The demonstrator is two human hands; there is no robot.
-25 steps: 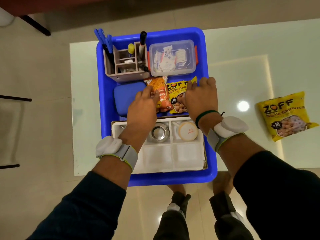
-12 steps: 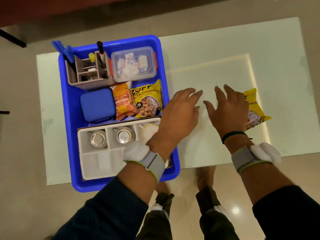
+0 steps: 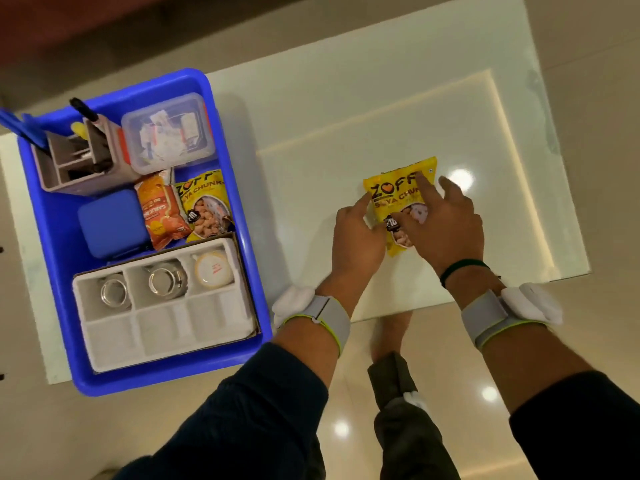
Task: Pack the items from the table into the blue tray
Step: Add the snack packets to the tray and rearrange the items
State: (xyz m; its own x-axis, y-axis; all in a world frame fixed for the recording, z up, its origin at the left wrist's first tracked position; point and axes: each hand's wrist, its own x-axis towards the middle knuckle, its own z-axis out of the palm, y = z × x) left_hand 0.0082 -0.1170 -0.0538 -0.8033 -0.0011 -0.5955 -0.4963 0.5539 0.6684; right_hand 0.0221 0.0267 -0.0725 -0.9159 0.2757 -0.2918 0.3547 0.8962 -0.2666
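Observation:
A yellow soya chunks packet [image 3: 398, 188] lies on the white table [image 3: 346, 116], well to the right of the blue tray [image 3: 173, 381]. My left hand [image 3: 356, 240] pinches the packet's left edge. Across the packet's lower right part lies my right hand [image 3: 446, 226], with fingers spread and the thumb over the front. Packed in the tray are a second yellow soya packet [image 3: 206, 206], an orange snack packet [image 3: 161, 213], a blue case [image 3: 110, 223], a clear lidded box [image 3: 169, 133], a grey pen holder [image 3: 76, 161] and a white divided box [image 3: 162, 317] with steel cups.
The tray sits at the table's left end and overhangs its near edge. The table's near edge runs just below my wrists, and my feet show on the glossy floor [image 3: 450, 393] beneath. A bright lamp reflection [image 3: 462, 176] sits beside the packet.
Both hands left the tray, crossed to the right and closed in on the yellow packet on the table. The view swung right, so the tray now lies at the left.

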